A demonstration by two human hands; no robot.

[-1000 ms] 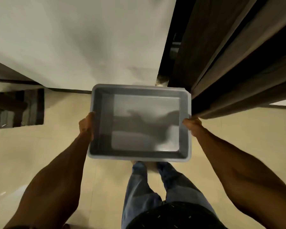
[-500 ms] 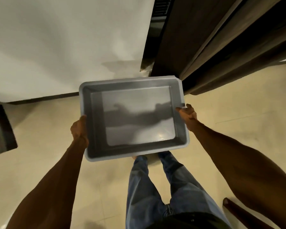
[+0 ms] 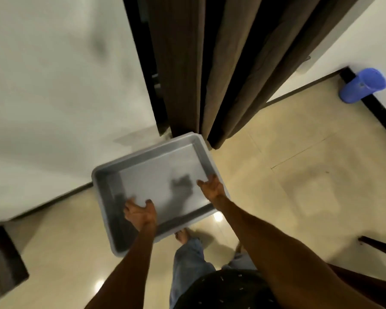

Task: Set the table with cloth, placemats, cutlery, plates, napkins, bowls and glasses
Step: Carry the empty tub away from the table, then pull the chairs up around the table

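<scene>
An empty grey plastic tray (image 3: 165, 175) lies low in front of my legs, turned at an angle, close to the white wall and the foot of the curtain. My left hand (image 3: 140, 214) hovers over the tray's near left part with spread, relaxed fingers and grips nothing. At the tray's right rim my right hand (image 3: 212, 187) shows its palm with the fingers open. Whether the right hand touches the rim is unclear. Nothing lies in the tray, and the picture is blurred by motion.
Dark brown curtains (image 3: 210, 63) hang just behind the tray. A blue bin (image 3: 361, 85) stands in the far right corner. Dark furniture (image 3: 2, 264) sits at the left edge, a dark wooden piece (image 3: 379, 244) at the right. My jeans and a bare foot (image 3: 183, 236) are below the tray on beige tiles.
Both hands have let go of the tray's sides and opened. The tray has dropped lower and turned. The view has swung right, bringing the blue bin into sight.
</scene>
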